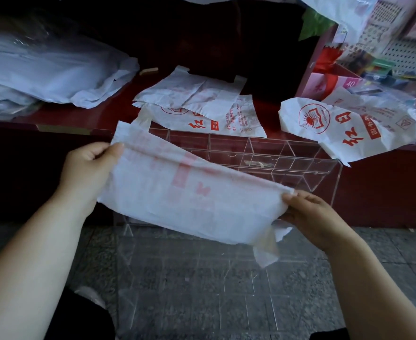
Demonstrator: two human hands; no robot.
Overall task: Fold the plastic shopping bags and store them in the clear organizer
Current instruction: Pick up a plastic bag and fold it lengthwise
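A white plastic shopping bag point(184, 195) with faint red print hangs folded lengthwise in the air between my hands. My left hand point(89, 168) pinches its upper left end. My right hand point(312, 217) pinches its lower right end, where the bag's handles dangle. Behind and below the bag stands the clear organizer point(270, 155), a see-through box with several compartments, leaning against the red counter. Two more white bags with red print lie flat on the counter point(202, 104), and another crumpled bag point(349, 123) lies at the right.
A pile of white plastic-wrapped goods point(42, 69) fills the counter's left. At the right stands a shelf with colourful stationery point(378, 65). The dark red counter front point(385, 190) drops to a grey speckled floor point(202, 290). A small wooden piece point(148, 71) lies on the counter.
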